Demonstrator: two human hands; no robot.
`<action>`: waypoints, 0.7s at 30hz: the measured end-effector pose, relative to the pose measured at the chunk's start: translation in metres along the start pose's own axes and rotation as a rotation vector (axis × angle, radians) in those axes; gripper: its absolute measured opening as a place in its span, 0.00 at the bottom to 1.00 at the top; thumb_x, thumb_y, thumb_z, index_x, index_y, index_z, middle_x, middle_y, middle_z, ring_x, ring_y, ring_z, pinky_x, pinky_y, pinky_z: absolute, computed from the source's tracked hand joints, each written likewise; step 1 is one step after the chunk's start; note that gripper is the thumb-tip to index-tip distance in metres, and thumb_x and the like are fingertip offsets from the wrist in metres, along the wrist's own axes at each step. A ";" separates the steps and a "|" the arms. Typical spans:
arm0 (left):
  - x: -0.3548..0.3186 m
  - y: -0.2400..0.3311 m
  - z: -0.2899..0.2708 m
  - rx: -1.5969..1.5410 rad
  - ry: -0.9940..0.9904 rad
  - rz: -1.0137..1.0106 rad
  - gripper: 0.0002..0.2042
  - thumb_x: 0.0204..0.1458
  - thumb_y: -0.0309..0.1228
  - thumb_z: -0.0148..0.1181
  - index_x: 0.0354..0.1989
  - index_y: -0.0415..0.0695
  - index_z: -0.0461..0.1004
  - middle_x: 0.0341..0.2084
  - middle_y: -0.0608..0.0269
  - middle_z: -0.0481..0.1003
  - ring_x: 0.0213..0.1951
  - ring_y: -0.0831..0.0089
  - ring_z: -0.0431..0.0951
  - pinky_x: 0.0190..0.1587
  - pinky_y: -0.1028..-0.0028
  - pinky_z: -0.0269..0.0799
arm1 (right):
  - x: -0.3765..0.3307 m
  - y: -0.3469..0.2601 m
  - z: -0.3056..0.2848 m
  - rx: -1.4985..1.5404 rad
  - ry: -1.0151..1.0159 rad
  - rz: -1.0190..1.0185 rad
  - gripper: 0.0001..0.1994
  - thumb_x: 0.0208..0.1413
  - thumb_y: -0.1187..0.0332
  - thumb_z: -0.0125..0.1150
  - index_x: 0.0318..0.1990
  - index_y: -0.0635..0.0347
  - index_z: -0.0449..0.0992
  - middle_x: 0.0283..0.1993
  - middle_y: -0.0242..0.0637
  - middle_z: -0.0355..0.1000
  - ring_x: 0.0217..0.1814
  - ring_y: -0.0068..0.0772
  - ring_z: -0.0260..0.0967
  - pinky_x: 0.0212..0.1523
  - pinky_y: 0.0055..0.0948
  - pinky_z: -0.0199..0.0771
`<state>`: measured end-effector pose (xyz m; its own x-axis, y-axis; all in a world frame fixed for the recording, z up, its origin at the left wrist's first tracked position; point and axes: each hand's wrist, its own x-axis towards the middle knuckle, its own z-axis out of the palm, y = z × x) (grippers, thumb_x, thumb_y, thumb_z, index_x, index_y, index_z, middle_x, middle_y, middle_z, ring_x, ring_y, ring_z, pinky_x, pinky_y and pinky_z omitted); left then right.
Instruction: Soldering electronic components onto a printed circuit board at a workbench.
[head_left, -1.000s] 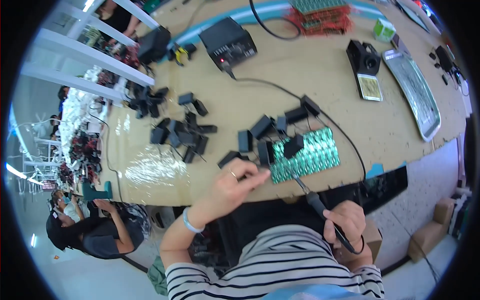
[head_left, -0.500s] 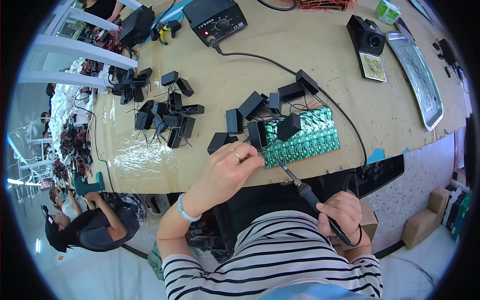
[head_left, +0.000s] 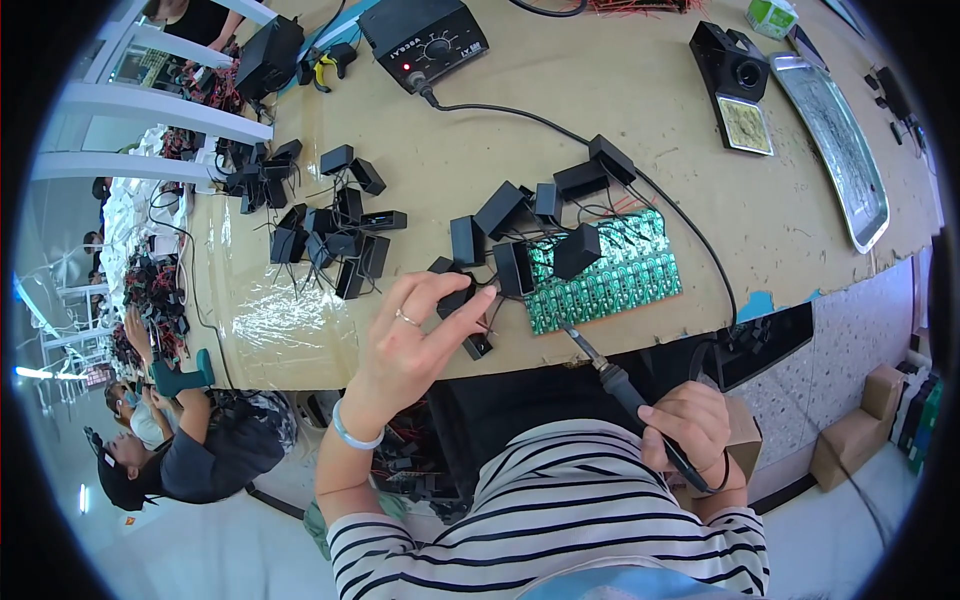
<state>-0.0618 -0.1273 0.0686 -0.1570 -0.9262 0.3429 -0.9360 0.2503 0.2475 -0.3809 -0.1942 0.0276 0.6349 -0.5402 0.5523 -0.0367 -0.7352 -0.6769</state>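
My right hand (head_left: 688, 428) grips the handle of a soldering iron (head_left: 628, 392). The iron's tip rests at or just over the near edge of a green circuit board panel (head_left: 610, 280); contact is unclear. Left of the panel, my left hand (head_left: 410, 335) is open, thumb and fingers apart, over a small black box (head_left: 455, 303) it partly hides. Just beyond the fingertips an open black box (head_left: 514, 270) stands against the panel's left edge. Another black box (head_left: 577, 252) lies on top of the panel, with thin dark wires around it. Several more line its far side.
A soldering station (head_left: 425, 42) with a cable stands at the back. Black boxes with wires (head_left: 340, 235) are heaped to the left. At right are an iron stand with sponge (head_left: 745, 125) and a metal tray (head_left: 835, 150). A co-worker (head_left: 190, 440) sits at left.
My left hand has moved left from the panel's corner, and its fingers have spread. A black box now shows beside it near the table edge. The iron has barely moved.
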 end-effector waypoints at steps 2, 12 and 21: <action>-0.001 0.001 -0.004 0.025 -0.005 -0.002 0.22 0.33 0.22 0.77 0.43 0.47 0.85 0.42 0.62 0.78 0.40 0.60 0.79 0.41 0.66 0.77 | -0.002 0.000 0.000 -0.007 0.006 -0.001 0.12 0.41 0.81 0.65 0.37 0.65 0.79 0.27 0.34 0.74 0.23 0.32 0.73 0.26 0.28 0.76; -0.007 0.009 0.023 -0.154 -0.041 0.065 0.13 0.41 0.17 0.66 0.37 0.40 0.80 0.38 0.60 0.77 0.40 0.60 0.79 0.42 0.65 0.77 | -0.001 -0.002 0.002 0.010 -0.002 -0.010 0.12 0.41 0.81 0.65 0.37 0.65 0.79 0.26 0.34 0.73 0.23 0.32 0.73 0.26 0.27 0.76; -0.003 0.015 0.047 -0.102 -0.109 0.093 0.14 0.43 0.19 0.66 0.40 0.40 0.76 0.38 0.61 0.74 0.38 0.62 0.75 0.40 0.66 0.71 | -0.006 0.000 0.006 0.007 -0.010 0.017 0.13 0.40 0.82 0.66 0.38 0.64 0.79 0.26 0.34 0.74 0.23 0.32 0.73 0.26 0.27 0.75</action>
<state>-0.0899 -0.1343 0.0289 -0.2797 -0.9213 0.2699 -0.8799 0.3585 0.3118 -0.3796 -0.1881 0.0216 0.6418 -0.5483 0.5362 -0.0422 -0.7233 -0.6892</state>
